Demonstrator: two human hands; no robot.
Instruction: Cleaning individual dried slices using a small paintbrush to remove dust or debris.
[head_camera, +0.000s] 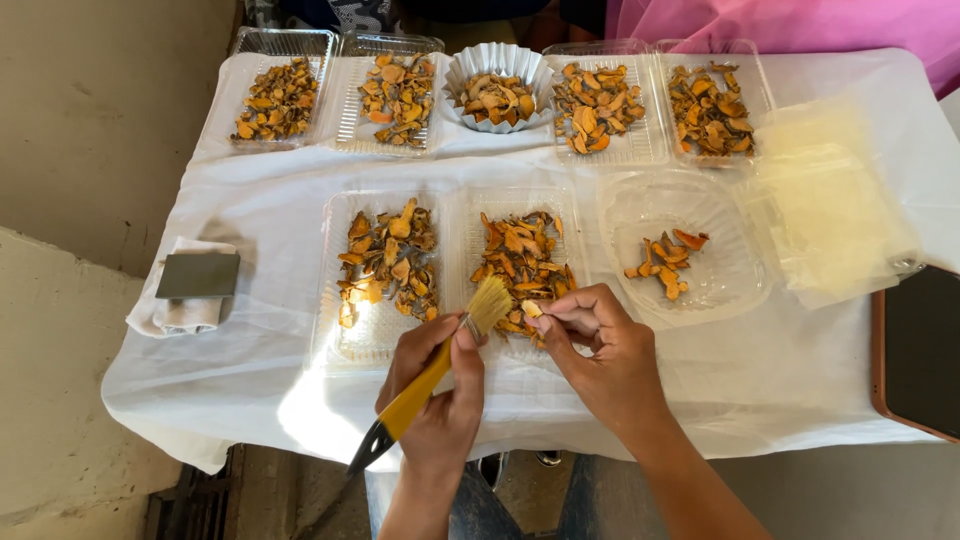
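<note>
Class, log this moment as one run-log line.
left hand: holds yellow-handled brush | right hand: pinches orange piece | bristles beside piece | above front clear tray | white cloth

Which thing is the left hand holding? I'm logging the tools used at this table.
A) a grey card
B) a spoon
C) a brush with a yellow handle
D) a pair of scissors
C: the left hand grips a brush with a yellow handle, its pale bristles up against the small piece pinched in the right hand.
</note>
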